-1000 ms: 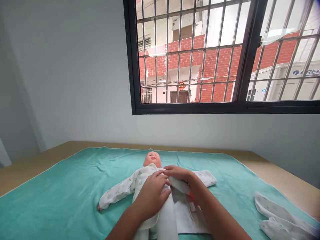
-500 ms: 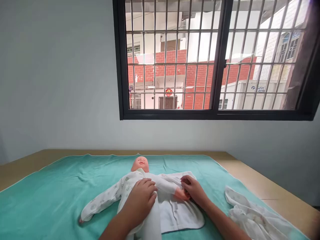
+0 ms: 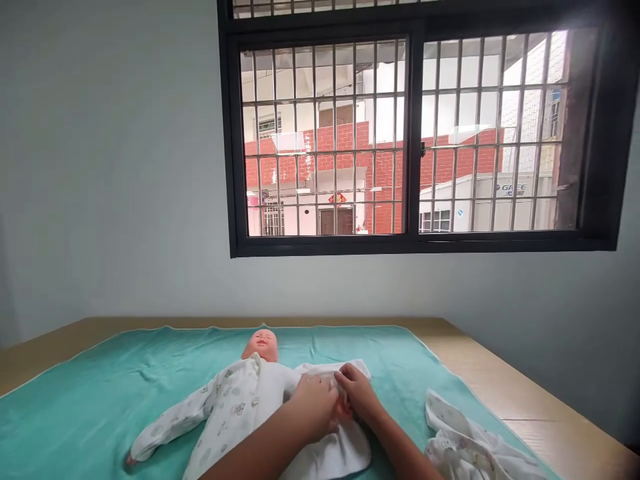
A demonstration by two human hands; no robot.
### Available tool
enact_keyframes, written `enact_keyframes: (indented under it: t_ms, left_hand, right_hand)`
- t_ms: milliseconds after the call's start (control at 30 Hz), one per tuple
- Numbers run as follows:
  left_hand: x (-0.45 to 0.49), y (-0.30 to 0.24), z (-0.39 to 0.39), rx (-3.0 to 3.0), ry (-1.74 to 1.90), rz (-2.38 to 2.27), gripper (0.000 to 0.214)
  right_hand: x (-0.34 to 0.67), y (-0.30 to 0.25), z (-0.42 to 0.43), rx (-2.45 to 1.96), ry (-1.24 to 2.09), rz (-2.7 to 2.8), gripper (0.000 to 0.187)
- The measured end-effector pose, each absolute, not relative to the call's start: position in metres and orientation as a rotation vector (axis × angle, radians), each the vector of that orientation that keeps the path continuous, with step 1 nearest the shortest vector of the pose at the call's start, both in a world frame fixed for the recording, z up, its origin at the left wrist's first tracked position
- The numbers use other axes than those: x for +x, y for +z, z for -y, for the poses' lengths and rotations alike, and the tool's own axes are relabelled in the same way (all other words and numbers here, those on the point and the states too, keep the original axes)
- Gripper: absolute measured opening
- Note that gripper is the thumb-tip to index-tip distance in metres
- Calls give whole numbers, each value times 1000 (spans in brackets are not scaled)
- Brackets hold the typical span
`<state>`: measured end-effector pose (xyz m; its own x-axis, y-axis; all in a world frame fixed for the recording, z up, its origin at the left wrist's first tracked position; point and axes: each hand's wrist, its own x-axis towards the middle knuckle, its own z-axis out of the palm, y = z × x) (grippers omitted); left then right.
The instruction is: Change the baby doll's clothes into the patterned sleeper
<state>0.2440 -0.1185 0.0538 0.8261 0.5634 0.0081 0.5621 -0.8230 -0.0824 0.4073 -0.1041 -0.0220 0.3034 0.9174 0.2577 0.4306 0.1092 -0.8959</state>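
Observation:
A baby doll [image 3: 261, 345] lies on its back on the green cloth, its head toward the window. Its printed white baby garment [image 3: 235, 400] covers the body and the arm at picture left. At picture right, the garment's other half [image 3: 320, 460] lies spread under the doll's other arm. My left hand [image 3: 316, 405] is closed over that forearm, mostly hiding it. My right hand [image 3: 357, 392] is closed at the doll's hand [image 3: 344, 408], touching my left fingers. Both sets of fingertips are partly hidden.
The green cloth [image 3: 100, 393] covers most of the wooden tabletop [image 3: 500, 387]. A crumpled white printed garment [image 3: 470, 447] lies at the right. Behind the table are a grey wall [image 3: 125, 167] and a barred window with a black frame [image 3: 320, 248].
My left hand has moved right, from the doll's chest onto its forearm. My right hand stays by the doll's hand. The camera view has tilted up and shifted slightly right.

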Motion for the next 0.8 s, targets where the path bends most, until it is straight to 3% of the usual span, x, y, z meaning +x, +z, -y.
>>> enact_keyframes:
  t_ms: [133, 367, 600, 800]
  left_hand:
    - [252, 52, 108, -2925, 4, 846, 34]
    - [234, 80, 100, -2844, -23, 1006, 34]
    - [247, 72, 97, -2870, 39, 1084, 30]
    - [235, 76, 80, -3067, -64, 1171, 23]
  right_hand:
    - [411, -20, 101, -1353, 634, 1179, 38]
    - [420, -10, 104, -1218, 863, 1037, 47]
    - [427, 33, 128, -877, 1316, 1053, 40]
    - [426, 53, 144, -872, 1497, 1152, 36]
